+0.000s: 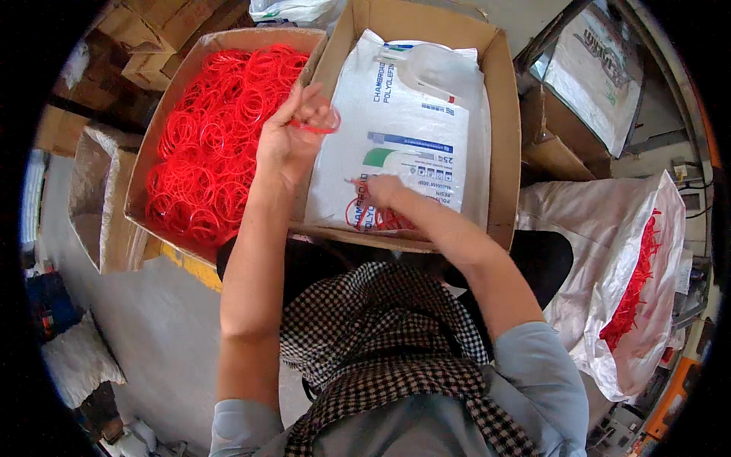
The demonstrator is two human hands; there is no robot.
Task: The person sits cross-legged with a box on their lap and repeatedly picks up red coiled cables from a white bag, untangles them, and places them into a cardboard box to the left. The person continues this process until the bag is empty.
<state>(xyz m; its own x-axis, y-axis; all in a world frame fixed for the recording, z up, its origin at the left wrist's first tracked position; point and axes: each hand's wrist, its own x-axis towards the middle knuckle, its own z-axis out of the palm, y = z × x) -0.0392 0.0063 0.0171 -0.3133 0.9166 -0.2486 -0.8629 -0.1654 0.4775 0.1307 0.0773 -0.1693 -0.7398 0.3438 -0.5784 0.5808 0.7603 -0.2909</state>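
My left hand (300, 123) is raised at the edge between two cardboard boxes, its fingers curled around a red plastic ring (315, 129). Below and to the right, my right hand (380, 191) is over a white woven resin sack (400, 125) that lies in the right cardboard box (505, 143). Thin red pieces show at its fingertips, partly blurred. Several red rings (388, 220) lie on the sack just below that hand. The left cardboard box (137, 171) is filled with a heap of red rings (228, 114).
A white sack (582, 228) holding red plastic pieces (634, 285) stands open at the right. Another white sack (594, 74) rests on a box at the upper right. An open carton (91, 194) is at the left, with more cardboard boxes (148, 34) behind it.
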